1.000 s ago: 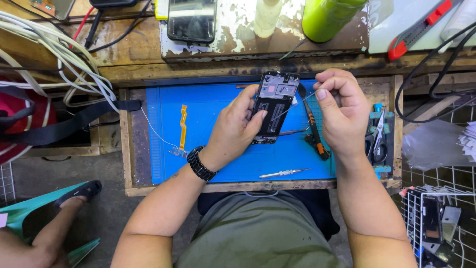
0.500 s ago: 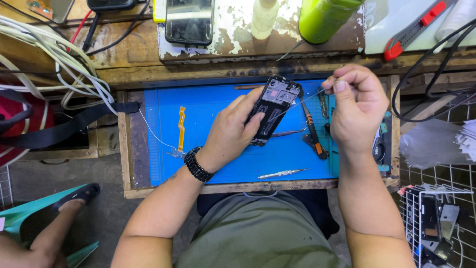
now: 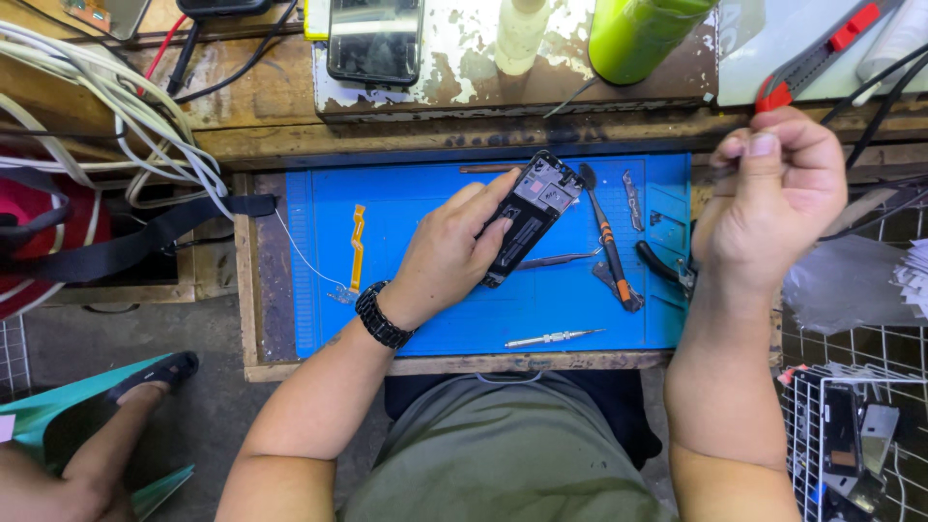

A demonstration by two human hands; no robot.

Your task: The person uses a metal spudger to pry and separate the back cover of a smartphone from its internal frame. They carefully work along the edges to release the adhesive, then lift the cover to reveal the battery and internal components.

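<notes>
My left hand [image 3: 449,251] grips a black opened phone [image 3: 536,208] by its lower half and holds it tilted over the blue work mat [image 3: 435,319]; its inner metal frame faces up. On that wrist is a black watch [image 3: 384,317]. My right hand [image 3: 773,193] is raised at the mat's right edge, well away from the phone. Its fingers are curled shut with the thumb pressed on top, and nothing shows in them.
On the mat lie an orange flex cable [image 3: 357,242], tweezers [image 3: 559,259], an orange-and-black screwdriver [image 3: 609,256], pliers [image 3: 662,266] and a small silver screwdriver [image 3: 553,338]. Behind it stand a second phone [image 3: 375,39] and a green bottle [image 3: 643,34]. White cables [image 3: 116,106] hang left; a wire basket [image 3: 851,435] stands right.
My right hand has drawn away from the phone, moving right and up past the mat's edge. The left hand has turned the phone to a steeper tilt.
</notes>
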